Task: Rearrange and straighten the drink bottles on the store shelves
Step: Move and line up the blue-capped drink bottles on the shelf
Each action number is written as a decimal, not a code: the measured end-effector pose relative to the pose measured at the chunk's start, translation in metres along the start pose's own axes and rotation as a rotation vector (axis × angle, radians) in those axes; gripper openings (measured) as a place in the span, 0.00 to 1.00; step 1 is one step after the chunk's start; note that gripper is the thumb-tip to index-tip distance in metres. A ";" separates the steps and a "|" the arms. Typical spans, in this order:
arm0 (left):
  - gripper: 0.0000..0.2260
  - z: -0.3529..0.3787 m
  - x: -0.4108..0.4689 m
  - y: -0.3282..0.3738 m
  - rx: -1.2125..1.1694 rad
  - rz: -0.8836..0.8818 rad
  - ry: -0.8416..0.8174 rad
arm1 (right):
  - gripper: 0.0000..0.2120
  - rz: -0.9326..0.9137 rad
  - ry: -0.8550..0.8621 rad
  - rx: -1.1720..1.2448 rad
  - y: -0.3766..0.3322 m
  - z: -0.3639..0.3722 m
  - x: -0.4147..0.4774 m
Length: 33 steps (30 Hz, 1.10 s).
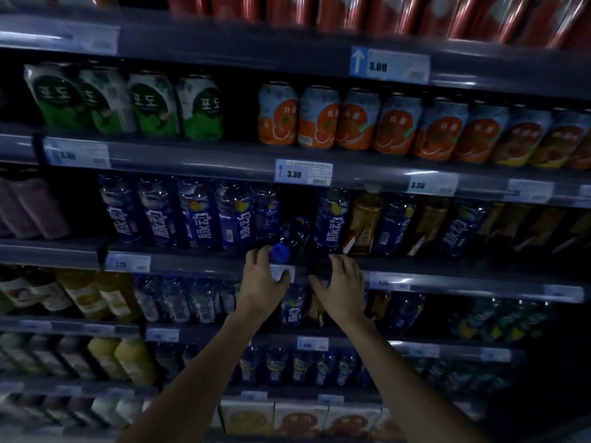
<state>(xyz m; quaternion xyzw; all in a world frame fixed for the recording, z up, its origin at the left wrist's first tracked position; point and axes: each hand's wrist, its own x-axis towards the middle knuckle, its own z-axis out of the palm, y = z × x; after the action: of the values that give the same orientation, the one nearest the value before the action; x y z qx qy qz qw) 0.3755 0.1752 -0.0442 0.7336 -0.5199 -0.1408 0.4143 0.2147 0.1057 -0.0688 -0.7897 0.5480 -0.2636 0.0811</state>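
Left hand (263, 276) fingers curled loosely by the tipped blue bottle (289, 239) cap, grip unclear; right hand (342, 279) at 3 o'clock, fingers spread open.

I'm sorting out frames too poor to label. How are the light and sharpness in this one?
Head view: dim overall, the lower right corner nearly black; the red cans along the top are smeared by motion blur; shelf lines bow from the wide lens; the price tag, left hand and right hand read fairly sharp.
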 end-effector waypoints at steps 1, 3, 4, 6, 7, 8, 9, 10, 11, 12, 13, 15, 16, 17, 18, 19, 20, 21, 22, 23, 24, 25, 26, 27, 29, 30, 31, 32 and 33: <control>0.27 0.002 0.003 0.001 -0.011 -0.008 0.014 | 0.31 -0.002 0.005 -0.005 0.000 0.001 0.000; 0.26 0.005 0.010 0.003 -0.032 -0.034 0.044 | 0.30 -0.005 0.023 -0.001 0.001 0.003 0.000; 0.24 0.007 0.012 0.003 -0.047 -0.044 0.058 | 0.30 -0.004 0.029 0.002 0.001 0.004 0.001; 0.21 0.009 0.017 0.005 -0.082 -0.063 0.092 | 0.29 0.002 0.031 0.008 0.001 0.004 0.002; 0.19 0.010 0.019 0.006 -0.097 -0.079 0.116 | 0.29 0.002 0.029 0.008 0.001 0.004 0.003; 0.18 0.011 0.020 0.006 -0.112 -0.100 0.143 | 0.29 -0.002 0.028 0.004 0.002 0.004 0.003; 0.16 0.012 0.022 0.007 -0.130 -0.122 0.164 | 0.29 -0.012 0.028 -0.006 0.003 0.004 0.002; 0.15 0.013 0.022 0.007 -0.151 -0.142 0.175 | 0.29 -0.025 0.025 -0.022 0.004 0.005 0.001; 0.15 0.015 0.022 0.008 -0.173 -0.160 0.179 | 0.30 -0.037 0.020 -0.040 0.005 0.005 0.000; 0.15 0.016 0.022 0.008 -0.195 -0.175 0.185 | 0.30 -0.047 0.016 -0.054 0.005 0.005 0.000; 0.16 0.017 0.022 0.009 -0.214 -0.189 0.195 | 0.30 -0.053 0.014 -0.062 0.006 0.005 -0.001; 0.17 0.020 0.023 0.010 -0.240 -0.212 0.219 | 0.30 -0.059 0.008 -0.070 0.006 0.006 -0.001; 0.17 0.021 0.024 0.011 -0.254 -0.222 0.227 | 0.30 -0.060 0.004 -0.073 0.007 0.006 -0.001; 0.17 0.021 0.024 0.012 -0.272 -0.230 0.234 | 0.30 -0.063 0.000 -0.074 0.007 0.006 0.000; 0.16 0.022 0.025 0.012 -0.291 -0.242 0.239 | 0.30 -0.063 -0.005 -0.074 0.007 0.006 0.000; 0.16 0.022 0.024 0.013 -0.305 -0.258 0.243 | 0.30 -0.062 -0.013 -0.074 0.007 0.006 0.000; 0.16 0.022 0.024 0.014 -0.311 -0.272 0.251 | 0.31 -0.061 -0.020 -0.076 0.007 0.006 0.000; 0.16 0.022 0.023 0.014 -0.314 -0.278 0.262 | 0.31 -0.063 -0.025 -0.080 0.007 0.005 0.000; 0.16 0.021 0.022 0.014 -0.324 -0.277 0.277 | 0.31 -0.067 -0.030 -0.085 0.008 0.005 0.000; 0.16 0.021 0.020 0.015 -0.342 -0.272 0.292 | 0.31 -0.072 -0.036 -0.089 0.009 0.005 -0.001; 0.16 0.020 0.017 0.015 -0.363 -0.264 0.307 | 0.31 -0.077 -0.042 -0.090 0.009 0.004 -0.001; 0.17 0.018 0.016 0.016 -0.379 -0.255 0.322 | 0.31 -0.079 -0.045 -0.086 0.010 0.004 0.000; 0.17 0.016 0.014 0.016 -0.394 -0.244 0.338 | 0.31 -0.079 -0.048 -0.080 0.010 0.003 -0.001; 0.18 0.013 0.012 0.017 -0.415 -0.230 0.355 | 0.31 -0.078 -0.049 -0.077 0.010 0.003 -0.001; 0.18 0.006 0.010 0.020 -0.456 -0.204 0.382 | 0.31 -0.078 -0.050 -0.081 0.009 0.003 -0.001; 0.18 0.002 0.010 0.023 -0.471 -0.196 0.392 | 0.31 -0.076 -0.057 -0.083 0.009 0.003 -0.001; 0.18 -0.001 0.010 0.026 -0.486 -0.182 0.404 | 0.31 -0.074 -0.067 -0.084 0.009 0.003 -0.002; 0.17 -0.004 0.010 0.029 -0.500 -0.163 0.417 | 0.32 -0.074 -0.074 -0.082 0.010 0.004 -0.002; 0.17 -0.008 0.010 0.033 -0.510 -0.141 0.427 | 0.32 -0.076 -0.077 -0.076 0.010 0.004 -0.003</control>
<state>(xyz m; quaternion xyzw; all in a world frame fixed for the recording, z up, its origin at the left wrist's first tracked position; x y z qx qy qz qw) 0.3634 0.1662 -0.0122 0.6535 -0.3172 -0.1378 0.6733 0.2077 0.1035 -0.0769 -0.8221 0.5236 -0.2149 0.0617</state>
